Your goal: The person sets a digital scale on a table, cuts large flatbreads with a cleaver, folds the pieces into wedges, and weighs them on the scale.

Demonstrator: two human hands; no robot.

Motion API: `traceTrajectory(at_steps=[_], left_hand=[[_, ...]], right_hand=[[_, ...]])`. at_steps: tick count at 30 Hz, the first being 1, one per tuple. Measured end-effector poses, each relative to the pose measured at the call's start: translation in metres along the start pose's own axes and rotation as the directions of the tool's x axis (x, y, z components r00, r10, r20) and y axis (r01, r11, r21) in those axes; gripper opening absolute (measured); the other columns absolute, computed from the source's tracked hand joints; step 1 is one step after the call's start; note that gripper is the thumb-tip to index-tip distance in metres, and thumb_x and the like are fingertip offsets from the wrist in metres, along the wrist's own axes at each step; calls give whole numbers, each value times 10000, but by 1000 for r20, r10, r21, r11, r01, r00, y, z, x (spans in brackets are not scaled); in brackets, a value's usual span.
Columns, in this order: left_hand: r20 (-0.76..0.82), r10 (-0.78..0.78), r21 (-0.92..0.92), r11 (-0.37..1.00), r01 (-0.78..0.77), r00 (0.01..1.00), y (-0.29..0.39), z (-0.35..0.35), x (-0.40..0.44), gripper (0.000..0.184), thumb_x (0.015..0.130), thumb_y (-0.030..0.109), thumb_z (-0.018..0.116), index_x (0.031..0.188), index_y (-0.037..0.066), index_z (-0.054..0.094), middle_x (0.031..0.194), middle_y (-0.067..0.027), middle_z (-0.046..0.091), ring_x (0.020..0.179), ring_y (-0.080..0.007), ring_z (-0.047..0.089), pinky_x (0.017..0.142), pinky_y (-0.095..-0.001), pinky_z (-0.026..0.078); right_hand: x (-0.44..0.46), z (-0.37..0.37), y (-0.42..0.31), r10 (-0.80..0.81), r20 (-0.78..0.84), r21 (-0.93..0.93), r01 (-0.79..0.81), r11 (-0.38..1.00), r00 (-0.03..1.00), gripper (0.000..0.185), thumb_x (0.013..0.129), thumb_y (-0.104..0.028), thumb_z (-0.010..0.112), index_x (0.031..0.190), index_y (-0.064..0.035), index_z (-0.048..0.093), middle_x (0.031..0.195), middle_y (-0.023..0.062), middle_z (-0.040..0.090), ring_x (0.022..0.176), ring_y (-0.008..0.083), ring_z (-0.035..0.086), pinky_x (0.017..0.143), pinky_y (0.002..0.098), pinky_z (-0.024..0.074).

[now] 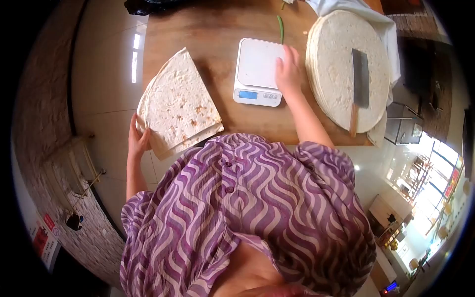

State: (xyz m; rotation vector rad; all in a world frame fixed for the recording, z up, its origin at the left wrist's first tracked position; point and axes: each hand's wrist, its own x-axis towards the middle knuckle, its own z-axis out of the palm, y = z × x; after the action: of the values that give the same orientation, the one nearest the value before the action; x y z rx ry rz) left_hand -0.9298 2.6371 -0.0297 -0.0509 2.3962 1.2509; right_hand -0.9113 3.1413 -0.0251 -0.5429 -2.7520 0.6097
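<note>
My left hand (138,135) pinches the left edge of a wedge-shaped stack of thin flatbread (180,101), thumb on top and fingers beneath. The wedge has brown spots and lies partly over the table's left edge. Beside the right rim of a white digital kitchen scale (258,63) is my right hand (289,72), slightly blurred. Its thumb and fingers are apart, and nothing shows in it. Whether it touches the scale I cannot tell. The scale's plate is bare and its blue display is lit, but the digits are unreadable.
A tall pile of round flatbreads (329,64) stands at the right on white cloth (390,37). On top lies a cleaver (360,79) with a wooden handle. A green stalk (281,28) lies behind the scale on the wooden table (217,29). A black bag (148,6) is at the back left.
</note>
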Motion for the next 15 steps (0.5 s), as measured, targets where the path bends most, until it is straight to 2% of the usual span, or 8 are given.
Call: traceTrajectory(at_steps=[1, 3, 4, 6, 7, 10, 13, 15], left_hand=[[-19, -14, 22, 1000, 14, 1000, -2, 1, 2, 678, 823, 167, 632, 1379, 22, 272, 1296, -190, 443, 1125, -244, 491, 930, -338, 418], [-54, -48, 69, 996, 51, 997, -10, 2, 6, 688, 823, 216, 644, 1372, 12, 283, 1301, -206, 436, 1132, -264, 490, 928, -342, 415], [-70, -63, 93, 993, 69, 996, -11, 3, 7, 695, 823, 241, 650, 1368, 7, 289, 1304, -214, 432, 1135, -274, 489, 928, -344, 414], [-146, 98, 180, 981, -71, 984, -11, 10, 10, 680, 821, 245, 653, 1358, 9, 310, 1277, -207, 453, 1125, -266, 494, 913, -347, 420], [-183, 179, 227, 965, -136, 967, -6, 14, 10, 672, 820, 247, 655, 1352, 10, 320, 1264, -203, 464, 1120, -262, 497, 906, -349, 423], [-201, 128, 292, 954, -65, 971, 20, 18, 2, 583, 806, 250, 668, 1272, 14, 410, 1206, -210, 493, 1103, -281, 504, 884, -359, 429], [-205, 138, 415, 909, -42, 969, 21, 17, 2, 446, 790, 254, 678, 1120, 12, 501, 1179, -231, 496, 1105, -326, 495, 878, -379, 426], [-176, 189, 493, 866, -79, 966, 8, 16, 2, 379, 787, 259, 677, 1022, 1, 531, 1185, -248, 488, 1112, -360, 481, 893, -394, 417]], right_hand=[[-17, -10, 15, 42, -26, 113, -39, 993, 999, 401, 878, -176, 500, 1253, -45, 442, 1255, 185, 435, 1157, 325, 435, 951, 404, 368], [-59, -19, 44, 90, 98, 115, -101, 988, 991, 400, 857, -95, 485, 1252, -55, 432, 1239, 183, 444, 1096, 315, 490, 865, 373, 442], [-78, -28, 41, 130, 158, 131, -152, 980, 979, 410, 849, -82, 490, 1254, -51, 429, 1227, 186, 449, 1090, 320, 493, 862, 378, 445], [-111, -39, 28, 196, 279, 158, -246, 956, 940, 432, 834, -54, 502, 1258, -41, 421, 1203, 192, 461, 1079, 330, 497, 856, 389, 451], [-122, -39, 22, 134, 245, 135, -171, 976, 960, 440, 831, -53, 504, 1262, -42, 416, 1207, 194, 458, 1086, 334, 491, 863, 393, 448], [-149, -29, 5, -28, 168, 25, 24, 999, 985, 474, 818, -42, 512, 1278, -45, 395, 1226, 195, 445, 1119, 357, 457, 904, 403, 423], [-152, -31, -1, -46, 132, 54, 40, 998, 990, 481, 842, -102, 504, 1304, -55, 375, 1265, 203, 419, 1158, 360, 435, 940, 416, 403], [-138, -47, 9, 21, 76, -120, -12, 993, 997, 498, 860, -163, 499, 1327, -65, 355, 1312, 211, 379, 1201, 367, 400, 986, 447, 359]])
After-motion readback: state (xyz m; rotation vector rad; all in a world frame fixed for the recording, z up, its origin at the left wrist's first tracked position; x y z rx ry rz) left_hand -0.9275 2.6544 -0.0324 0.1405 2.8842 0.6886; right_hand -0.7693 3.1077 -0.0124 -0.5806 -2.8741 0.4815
